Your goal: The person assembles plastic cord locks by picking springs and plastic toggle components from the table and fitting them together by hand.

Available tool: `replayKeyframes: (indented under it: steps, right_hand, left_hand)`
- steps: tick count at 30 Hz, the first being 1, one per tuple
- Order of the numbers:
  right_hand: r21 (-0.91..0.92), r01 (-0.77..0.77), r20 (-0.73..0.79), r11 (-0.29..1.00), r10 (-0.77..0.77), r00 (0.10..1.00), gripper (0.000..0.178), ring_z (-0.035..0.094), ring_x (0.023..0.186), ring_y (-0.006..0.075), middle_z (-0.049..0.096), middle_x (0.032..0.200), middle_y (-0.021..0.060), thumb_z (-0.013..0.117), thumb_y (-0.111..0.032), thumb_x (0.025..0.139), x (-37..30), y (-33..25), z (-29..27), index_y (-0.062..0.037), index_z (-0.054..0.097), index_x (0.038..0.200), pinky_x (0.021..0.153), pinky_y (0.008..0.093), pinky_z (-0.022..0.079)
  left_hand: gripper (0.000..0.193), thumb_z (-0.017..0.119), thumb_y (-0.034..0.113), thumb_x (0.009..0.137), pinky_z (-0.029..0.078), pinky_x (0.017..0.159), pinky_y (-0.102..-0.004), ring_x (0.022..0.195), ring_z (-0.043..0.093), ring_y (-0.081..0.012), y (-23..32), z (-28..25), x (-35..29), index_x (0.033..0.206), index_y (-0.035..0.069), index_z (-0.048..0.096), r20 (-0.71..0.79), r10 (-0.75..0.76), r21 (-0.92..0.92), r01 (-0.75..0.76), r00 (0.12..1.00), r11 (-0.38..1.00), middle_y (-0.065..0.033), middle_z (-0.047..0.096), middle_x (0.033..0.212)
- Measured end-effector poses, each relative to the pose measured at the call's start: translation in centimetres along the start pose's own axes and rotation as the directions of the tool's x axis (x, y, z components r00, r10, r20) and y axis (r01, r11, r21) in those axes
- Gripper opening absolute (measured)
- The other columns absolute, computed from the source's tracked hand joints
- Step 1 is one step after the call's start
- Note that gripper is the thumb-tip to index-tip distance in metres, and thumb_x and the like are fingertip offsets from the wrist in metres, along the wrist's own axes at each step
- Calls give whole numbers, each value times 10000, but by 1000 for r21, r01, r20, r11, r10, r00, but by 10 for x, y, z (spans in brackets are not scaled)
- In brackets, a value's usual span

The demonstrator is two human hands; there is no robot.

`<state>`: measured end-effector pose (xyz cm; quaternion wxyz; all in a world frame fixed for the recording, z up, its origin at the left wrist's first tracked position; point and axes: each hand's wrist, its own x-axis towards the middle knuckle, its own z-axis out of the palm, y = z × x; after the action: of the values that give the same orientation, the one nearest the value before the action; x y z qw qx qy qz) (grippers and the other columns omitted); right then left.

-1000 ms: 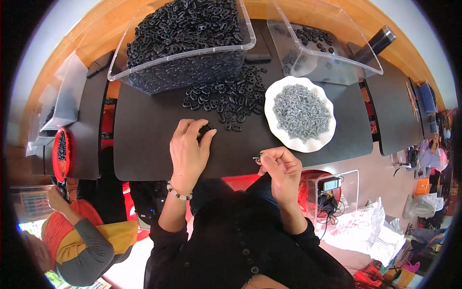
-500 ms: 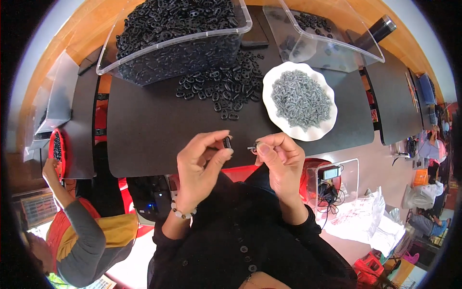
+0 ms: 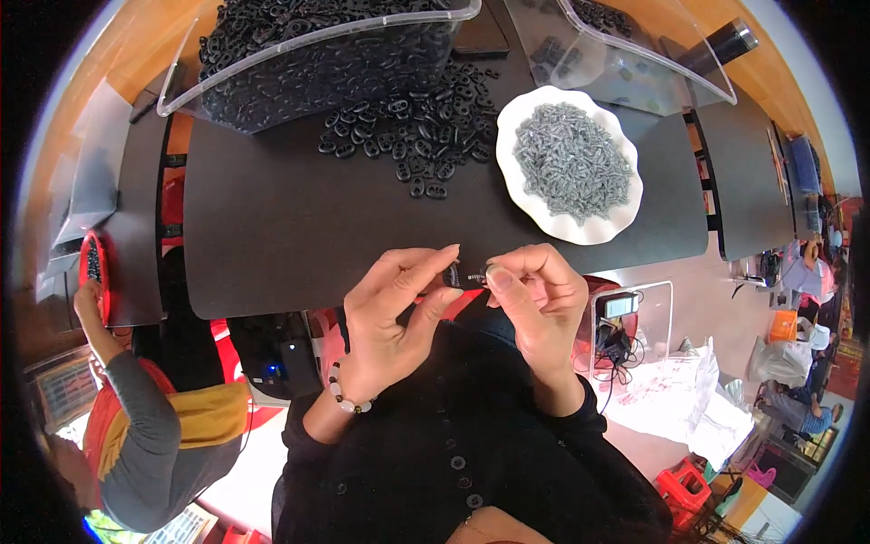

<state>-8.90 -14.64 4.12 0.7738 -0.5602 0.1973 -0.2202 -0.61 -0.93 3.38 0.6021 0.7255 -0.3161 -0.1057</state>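
Observation:
My left hand [image 3: 397, 299] pinches a small black plastic cord-lock piece [image 3: 454, 276] between thumb and fingers, over the table's near edge. Opposite it, my right hand [image 3: 542, 306] is closed on a tiny metal spring [image 3: 475, 276], whose end points at the black piece. Fingertips hide part of both, and I cannot tell whether they touch. Beyond my hands lies a loose heap of black oval two-hole pieces [image 3: 426, 136]. A white scalloped dish [image 3: 621, 222] at the right is heaped with small springs [image 3: 571, 163].
A clear bin [image 3: 299, 45] full of black pieces stands at the far left of the dark table [image 3: 272, 218]. Another clear bin [image 3: 625, 86] and a black cylinder [image 3: 725, 45] are at the far right. At left, a co-worker's hand [image 3: 89, 299] reaches into a red tray [image 3: 101, 263].
My left hand has moved right, bringing the black piece closer to the spring in my right hand. The view has shifted slightly, so the table things sit higher.

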Motion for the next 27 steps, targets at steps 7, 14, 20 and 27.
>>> replayKeyframes:
  steps: [7, 14, 20, 27]
  right_hand:
    - [-45, 76, 44, 996, -74, 996, 72, 593, 700, 64, 640, 821, 63, 627, 0, 852, 1, 4, -7, 33, 600, 910, 629, 200, 483]
    - [-5, 86, 5, 996, -86, 996, 72, 546, 643, 44, 631, 800, 45, 623, -8, 855, 3, 4, -12, 32, 604, 911, 601, 184, 450]
    - [83, 108, 10, 991, -109, 994, 73, 545, 654, 50, 630, 813, 58, 622, -2, 854, 2, 10, -15, 30, 602, 916, 609, 186, 448]
    - [88, 80, 18, 993, -82, 996, 67, 547, 650, 53, 632, 818, 59, 621, -8, 858, 6, 14, -23, 28, 600, 910, 607, 189, 453]
  left_hand:
    - [359, 690, -25, 759, 499, 649, -271, 727, 598, -151, -7, 0, -4, 1108, 45, 641, -14, -31, -67, 31, 999, 997, -99, 605, 944]
    - [277, 652, -19, 770, 475, 625, -301, 709, 588, -233, 6, -49, 49, 1043, 29, 654, 64, 333, 603, -302, 941, 738, -130, 583, 877]
    - [221, 588, 20, 815, 457, 621, -357, 668, 572, -273, -39, -83, 50, 1026, -2, 651, -44, -21, 685, 46, 999, 727, -170, 555, 875]
    - [263, 628, 54, 818, 460, 587, -267, 637, 552, -167, -33, -74, 44, 1078, 16, 646, -221, 18, 712, 149, 975, 686, -110, 553, 956]
